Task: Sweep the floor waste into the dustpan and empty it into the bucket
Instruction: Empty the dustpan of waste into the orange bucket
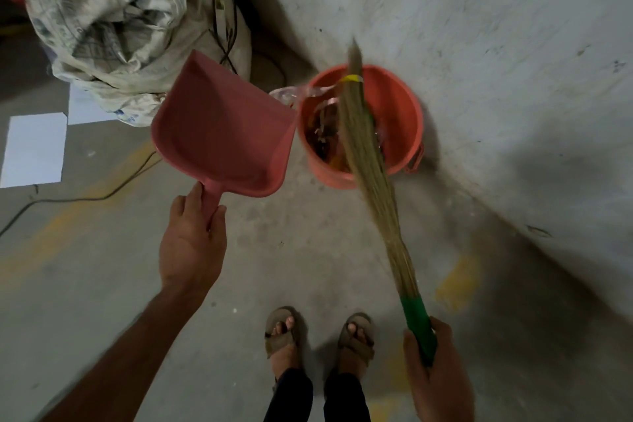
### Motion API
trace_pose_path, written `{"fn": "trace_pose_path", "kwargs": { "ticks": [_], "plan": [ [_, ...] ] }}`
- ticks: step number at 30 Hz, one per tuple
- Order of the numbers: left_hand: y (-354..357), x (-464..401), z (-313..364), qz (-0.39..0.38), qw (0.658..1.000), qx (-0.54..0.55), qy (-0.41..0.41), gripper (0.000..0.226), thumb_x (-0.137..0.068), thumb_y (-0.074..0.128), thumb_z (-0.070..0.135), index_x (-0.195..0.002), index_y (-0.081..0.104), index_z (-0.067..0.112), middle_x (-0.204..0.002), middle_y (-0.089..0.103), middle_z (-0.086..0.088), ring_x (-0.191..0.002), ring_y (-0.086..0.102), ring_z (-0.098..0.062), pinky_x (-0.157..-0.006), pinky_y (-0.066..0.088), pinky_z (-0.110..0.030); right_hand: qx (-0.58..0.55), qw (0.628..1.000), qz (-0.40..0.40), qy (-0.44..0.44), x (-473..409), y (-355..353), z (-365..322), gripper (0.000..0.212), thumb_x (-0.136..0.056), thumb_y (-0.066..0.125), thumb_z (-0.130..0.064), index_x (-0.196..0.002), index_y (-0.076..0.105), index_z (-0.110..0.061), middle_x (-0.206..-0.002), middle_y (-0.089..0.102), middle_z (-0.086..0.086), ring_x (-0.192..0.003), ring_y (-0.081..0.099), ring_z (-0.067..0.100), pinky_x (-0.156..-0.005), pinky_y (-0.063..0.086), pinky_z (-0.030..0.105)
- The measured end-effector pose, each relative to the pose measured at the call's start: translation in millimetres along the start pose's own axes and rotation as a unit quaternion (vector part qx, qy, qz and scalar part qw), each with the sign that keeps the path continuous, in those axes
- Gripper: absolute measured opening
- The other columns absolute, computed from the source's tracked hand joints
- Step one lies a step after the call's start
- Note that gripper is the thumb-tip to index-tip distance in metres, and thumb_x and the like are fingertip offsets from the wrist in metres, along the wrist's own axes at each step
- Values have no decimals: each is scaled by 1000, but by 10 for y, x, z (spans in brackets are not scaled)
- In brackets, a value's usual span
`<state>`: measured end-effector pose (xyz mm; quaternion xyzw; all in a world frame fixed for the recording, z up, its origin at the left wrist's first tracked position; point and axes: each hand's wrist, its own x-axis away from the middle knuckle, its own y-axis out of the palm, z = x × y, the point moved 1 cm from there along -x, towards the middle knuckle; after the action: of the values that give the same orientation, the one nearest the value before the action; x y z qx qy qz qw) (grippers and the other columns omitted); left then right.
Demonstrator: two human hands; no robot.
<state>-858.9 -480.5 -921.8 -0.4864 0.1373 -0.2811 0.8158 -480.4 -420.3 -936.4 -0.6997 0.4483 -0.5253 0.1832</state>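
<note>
My left hand (191, 243) grips the handle of a pink dustpan (219, 127), held in the air just left of an orange bucket (400, 106); the pan's inside looks bare. My right hand (435, 363) holds the green grip of a straw broom (370, 175), whose bristles reach up across the bucket's mouth. Scraps of waste lie inside the bucket, and a bit of clear plastic (287, 94) hangs at its left rim.
A large white sack (113, 17) with black cables over it stands at the back left. White paper sheets (34, 147) and a cable lie on the concrete floor at left. A grey wall (496, 62) rises at right. My sandalled feet (318, 336) are below.
</note>
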Motion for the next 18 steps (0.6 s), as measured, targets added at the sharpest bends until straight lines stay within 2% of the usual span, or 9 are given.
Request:
{"fn": "trace_pose_path", "kwargs": {
  "ticks": [3, 4, 7, 8, 10, 12, 15, 16, 18],
  "plan": [
    [-6, -22, 144, 4, 1000, 9, 16, 46, -98, 57, 23, -141, 47, 9, -106, 52, -13, -85, 56, -35, -60, 41, -40, -23, 998, 48, 40, 82, -256, 66, 53, -87, 65, -45, -129, 48, -18, -79, 65, -5, -59, 63, 12, -54, 53, 31],
    [-3, -32, 192, 4, 1000, 11, 21, 46, -98, 58, 23, -141, 47, 9, -106, 52, -13, -85, 56, -35, -60, 42, -41, -20, 998, 42, 39, 97, -368, 65, 55, -87, 65, -43, -131, 48, -15, -86, 64, -2, -63, 62, 14, -56, 52, 32],
    [25, -66, 327, -2, 999, 14, 34, 46, -98, 58, 24, -141, 47, 10, -107, 51, -13, -86, 56, -36, -61, 45, -43, 38, 998, 6, 57, 33, -689, 170, 39, -101, 56, -15, -137, 45, -5, -110, 53, 9, -75, 53, 21, -60, 46, 25],
    [46, -71, 372, -5, 999, 14, 43, 46, -98, 57, 24, -140, 47, 10, -107, 51, -13, -86, 56, -35, -61, 44, -42, 43, 997, 1, 58, 34, -793, 155, 39, -99, 58, -11, -136, 45, -5, -109, 52, 9, -79, 53, 23, -62, 48, 24],
    [96, -74, 461, -11, 998, 13, 58, 46, -98, 57, 26, -141, 47, 12, -108, 51, -11, -82, 57, -34, -59, 44, -41, 20, 999, 27, 23, 34, -922, 103, 56, -93, 67, -19, -143, 44, -11, -97, 56, 1, -80, 57, 23, -75, 52, 33],
    [161, -69, 555, -19, 998, 13, 59, 45, -99, 56, 26, -141, 46, 13, -108, 51, -10, -81, 57, -32, -59, 45, -41, 57, 998, 26, -19, 96, -1032, -26, 65, -94, 65, -31, -152, 37, -23, -102, 60, -1, -79, 57, 18, -78, 51, 35],
    [264, -50, 728, -31, 997, 17, 65, 44, -98, 56, 27, -139, 47, 15, -110, 51, -10, -81, 59, -34, -61, 49, -44, 77, 996, 4, -35, -97, -1054, -126, 62, -99, 55, -43, -155, 29, -34, -95, 60, -7, -71, 57, 6, -61, 46, 23],
    [294, -61, 779, -35, 997, 17, 65, 43, -98, 55, 29, -138, 47, 15, -111, 51, -11, -82, 61, -35, -64, 51, -47, 88, 995, -24, -41, -166, -1042, -173, 60, -100, 53, -45, -155, 29, -34, -91, 60, -8, -70, 59, 7, -58, 46, 23],
    [329, -110, 869, -39, 997, 15, 60, 42, -98, 55, 29, -137, 48, 14, -113, 51, -12, -85, 61, -37, -68, 53, -51, 35, 995, -84, -31, -282, -997, -234, 56, -100, 54, -42, -151, 35, -32, -92, 64, -1, -69, 63, 13, -60, 55, 31]
  ]
}}
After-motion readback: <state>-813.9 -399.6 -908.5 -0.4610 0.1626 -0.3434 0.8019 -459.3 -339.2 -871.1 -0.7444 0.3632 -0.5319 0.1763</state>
